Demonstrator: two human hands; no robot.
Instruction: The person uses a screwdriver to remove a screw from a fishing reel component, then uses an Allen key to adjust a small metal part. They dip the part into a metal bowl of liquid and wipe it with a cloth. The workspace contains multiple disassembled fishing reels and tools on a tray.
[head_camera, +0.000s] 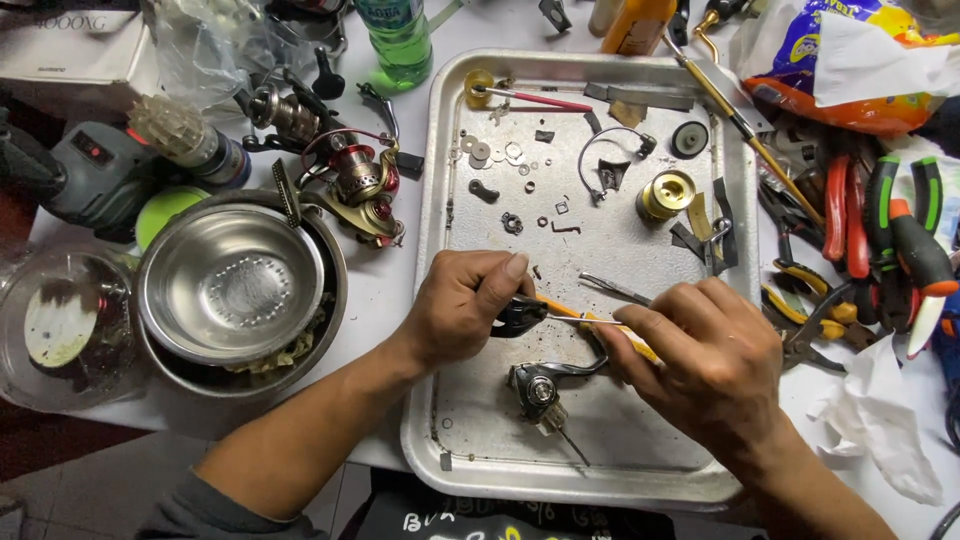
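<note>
white box (70, 45) top left, colourful snack bag (850, 60) top right

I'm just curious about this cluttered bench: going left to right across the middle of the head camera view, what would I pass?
Clear round plastic lid → stacked shiny steel bowls → left hand pinching a small black part → right hand holding a yellow-handled tool → crumpled white tissue.

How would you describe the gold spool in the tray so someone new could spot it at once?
Start at the metal tray in the middle of the table. Look to its upper right part, beyond the right hand. There the gold spool stands: a short, shiny brass-coloured cylinder, the only bulky gold part among flat black bits and small washers.
</note>
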